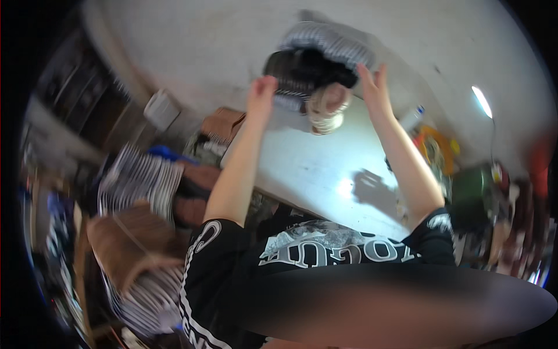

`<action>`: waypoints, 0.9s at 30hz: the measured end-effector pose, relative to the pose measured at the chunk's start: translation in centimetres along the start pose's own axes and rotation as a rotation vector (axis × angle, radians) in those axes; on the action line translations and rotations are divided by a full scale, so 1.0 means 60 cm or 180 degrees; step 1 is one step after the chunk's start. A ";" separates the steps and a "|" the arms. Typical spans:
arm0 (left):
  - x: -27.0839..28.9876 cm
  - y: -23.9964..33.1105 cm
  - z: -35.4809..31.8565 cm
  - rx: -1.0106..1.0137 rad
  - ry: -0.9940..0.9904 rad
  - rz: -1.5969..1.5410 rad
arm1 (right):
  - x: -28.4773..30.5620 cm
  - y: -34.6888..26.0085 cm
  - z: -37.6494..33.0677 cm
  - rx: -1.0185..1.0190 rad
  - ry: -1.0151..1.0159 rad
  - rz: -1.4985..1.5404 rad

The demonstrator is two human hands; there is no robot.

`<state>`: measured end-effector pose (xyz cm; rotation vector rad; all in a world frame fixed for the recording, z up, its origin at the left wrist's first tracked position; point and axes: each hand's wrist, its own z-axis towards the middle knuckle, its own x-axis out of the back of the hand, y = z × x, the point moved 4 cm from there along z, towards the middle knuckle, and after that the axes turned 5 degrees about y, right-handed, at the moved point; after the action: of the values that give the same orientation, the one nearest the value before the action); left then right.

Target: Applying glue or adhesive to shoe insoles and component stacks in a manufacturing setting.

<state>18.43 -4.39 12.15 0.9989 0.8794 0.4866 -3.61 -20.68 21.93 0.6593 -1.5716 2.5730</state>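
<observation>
both arms are stretched out ahead over the white rectangular table top (302,166). the left hand (263,93) and the right hand (374,86) are raised to either side of a black-and-white striped fabric garment (317,55), which hangs bunched between them above the far end of the table. the left hand's fingers look curled in against the garment's lower left edge, seemingly gripping it, though the blur makes this hard to confirm. the right hand's fingers are straight and slightly spread, pointing up, touching or just beside the garment's right edge; i cannot tell whether they pinch any cloth. below the garment, between the two hands, a pale cream round bundle (327,110) sits just under the dark folds, above the table surface.

off to the left, a heap of striped and brown folded clothes (136,192) lies beside the table. to the right, near the table's far corner, a white plastic bottle with a blue cap (411,116) stands next to yellow and orange clutter (433,145), with a bright lamp (481,100) above it.
</observation>
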 end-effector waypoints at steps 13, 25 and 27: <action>0.276 0.460 -0.535 -0.1725 0.2365 0.2436 | -0.154 -0.041 -0.387 0.1618 -0.3040 0.0115; 0.333 0.283 -0.574 -0.1601 0.3330 0.1047 | -0.293 -0.187 -0.446 0.1372 -0.4088 0.0830; 0.337 0.296 -0.566 -0.1648 0.2859 0.1233 | -0.313 -0.207 -0.465 0.1008 -0.4445 0.1424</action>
<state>2.81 36.00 10.85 0.4329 1.2526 1.4817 7.54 12.53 14.23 2.8424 -1.5215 2.6847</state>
